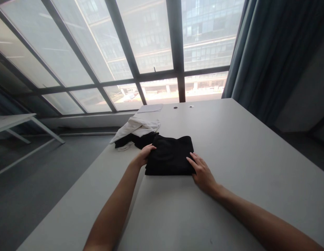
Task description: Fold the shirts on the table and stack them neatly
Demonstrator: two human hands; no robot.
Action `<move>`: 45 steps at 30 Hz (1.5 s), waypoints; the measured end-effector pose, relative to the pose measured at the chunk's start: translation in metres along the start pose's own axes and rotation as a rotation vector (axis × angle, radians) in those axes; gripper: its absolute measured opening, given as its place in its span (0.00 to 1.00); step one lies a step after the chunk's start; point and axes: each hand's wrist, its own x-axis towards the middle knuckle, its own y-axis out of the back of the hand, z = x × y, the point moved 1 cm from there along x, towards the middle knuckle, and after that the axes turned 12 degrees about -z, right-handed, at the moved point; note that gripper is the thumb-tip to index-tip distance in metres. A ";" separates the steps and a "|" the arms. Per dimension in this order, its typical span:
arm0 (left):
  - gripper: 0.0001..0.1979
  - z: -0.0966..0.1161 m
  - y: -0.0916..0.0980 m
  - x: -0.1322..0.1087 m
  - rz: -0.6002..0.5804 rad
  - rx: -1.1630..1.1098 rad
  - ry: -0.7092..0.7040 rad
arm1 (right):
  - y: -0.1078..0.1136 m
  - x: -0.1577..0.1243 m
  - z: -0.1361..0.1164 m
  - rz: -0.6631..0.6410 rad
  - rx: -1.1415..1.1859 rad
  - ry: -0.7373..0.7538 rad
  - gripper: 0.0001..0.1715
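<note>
A black garment (172, 155), folded into a compact rectangle, lies on the white table in front of me. At its left edge is my left hand (144, 155), closed on the cloth with the thumb on top and the other fingers mostly hidden. My right hand (202, 170) grips the right edge, its fingertips resting on the upper face and its thumb low by the corner. Just beyond the left hand, a loose heap holds a white garment (141, 126) and black cloth (125, 140), partly touching the folded one. Its exact kind cannot be made out.
The white table (240, 146) stretches toward large windows (151, 38). Papers (150, 108) lie at its far edge, near two round cable holes. A blue-grey curtain (256, 59) hangs at the right. Another white table (12, 122) stands at the left across grey floor.
</note>
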 end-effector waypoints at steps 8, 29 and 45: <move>0.21 -0.021 0.021 0.013 -0.007 0.051 -0.032 | -0.004 -0.001 0.001 -0.079 -0.136 0.057 0.47; 0.30 0.000 0.019 -0.004 0.239 0.413 -0.102 | -0.001 -0.001 0.000 -0.211 -0.271 0.130 0.44; 0.30 -0.046 -0.024 0.032 0.249 1.579 -0.221 | 0.011 -0.007 -0.001 -0.345 -0.180 0.094 0.40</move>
